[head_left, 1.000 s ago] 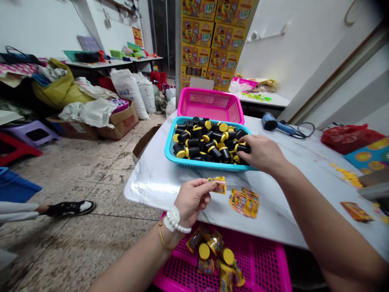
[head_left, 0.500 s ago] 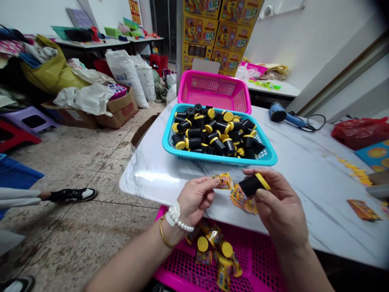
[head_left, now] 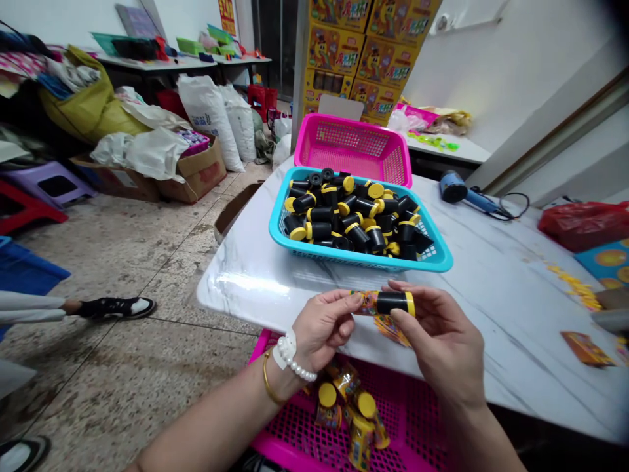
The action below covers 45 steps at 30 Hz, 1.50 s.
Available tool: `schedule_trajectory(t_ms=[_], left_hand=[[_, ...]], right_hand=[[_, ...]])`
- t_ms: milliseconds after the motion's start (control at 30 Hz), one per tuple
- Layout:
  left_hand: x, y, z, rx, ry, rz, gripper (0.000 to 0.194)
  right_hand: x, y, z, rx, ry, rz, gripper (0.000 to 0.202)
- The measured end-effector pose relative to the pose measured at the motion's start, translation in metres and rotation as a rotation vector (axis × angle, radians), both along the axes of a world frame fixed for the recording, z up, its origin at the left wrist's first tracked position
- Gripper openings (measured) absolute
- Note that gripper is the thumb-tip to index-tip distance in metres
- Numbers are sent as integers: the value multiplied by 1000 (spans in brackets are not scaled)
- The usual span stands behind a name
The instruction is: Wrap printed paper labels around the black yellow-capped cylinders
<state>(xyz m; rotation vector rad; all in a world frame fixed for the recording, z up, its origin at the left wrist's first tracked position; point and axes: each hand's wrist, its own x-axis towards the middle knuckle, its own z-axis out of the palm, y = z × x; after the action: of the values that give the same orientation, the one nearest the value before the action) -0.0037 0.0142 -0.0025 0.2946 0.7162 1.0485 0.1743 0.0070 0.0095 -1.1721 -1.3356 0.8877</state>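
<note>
Between finger and thumb, my left hand point(head_left: 328, 322) pinches a printed wrapper sleeve point(head_left: 366, 303). My right hand point(head_left: 442, 334) grips a black canister with a yellow lid point(head_left: 392, 302), held sideways with its lid to the right. The canister's black end meets the sleeve's open end; whether it has entered cannot be told. Under the hands a stack of flat printed sleeves point(head_left: 390, 331) lies on the marble-patterned table point(head_left: 246, 288). Just beyond, a turquoise basket point(head_left: 363, 261) is heaped with black, yellow-lidded canisters. Below the table edge, a pink basket point(head_left: 407, 419) holds several wrapped canisters point(head_left: 361, 439).
Behind the turquoise basket sits another pink basket point(head_left: 354, 154). A blue heat gun point(head_left: 464, 192) with a cord lies at the right, near a red plastic bag point(head_left: 584, 223). More printed sleeves point(head_left: 587, 347) lie at the right. Another person's foot point(head_left: 118, 307) is on the floor at left.
My right hand has moved left and levelled the canister, bringing its black end against the sleeve. My left hand keeps its pinch on the sleeve. The view has shifted slightly.
</note>
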Motion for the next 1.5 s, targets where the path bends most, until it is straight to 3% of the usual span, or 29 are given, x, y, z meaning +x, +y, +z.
schedule_trajectory(t_ms=[167,433,633,767,900,1000,1100,1300,1500], left_hand=[[2,-1,-4,58,-9,5,31],[5,1,-7,33,32,5,37],[5,-2,-4,74,31,1,34],[7,-9,-1,98,93,-32,40],[3,-16,4,129,196,74,50],[-6,-18,7,236,224,-55,62],[-12,-17,7,309,276,-237,47],[-7,-20,8,316,396,-267,34],[-10,-24,9,299,327,-355,55]], right_hand=[[-1,-3,-1,27,-45,12,32],[-1,1,7,-139,20,87,31],[5,-9,-6,122,-117,108,35],[4,-12,-10,200,-26,71,33],[4,-15,-10,237,46,24,34],[5,-19,-10,210,41,77,33],[8,-24,-11,153,-49,160,32],[26,-34,-13,218,-340,176,41],[29,-41,-14,294,-327,208,45]])
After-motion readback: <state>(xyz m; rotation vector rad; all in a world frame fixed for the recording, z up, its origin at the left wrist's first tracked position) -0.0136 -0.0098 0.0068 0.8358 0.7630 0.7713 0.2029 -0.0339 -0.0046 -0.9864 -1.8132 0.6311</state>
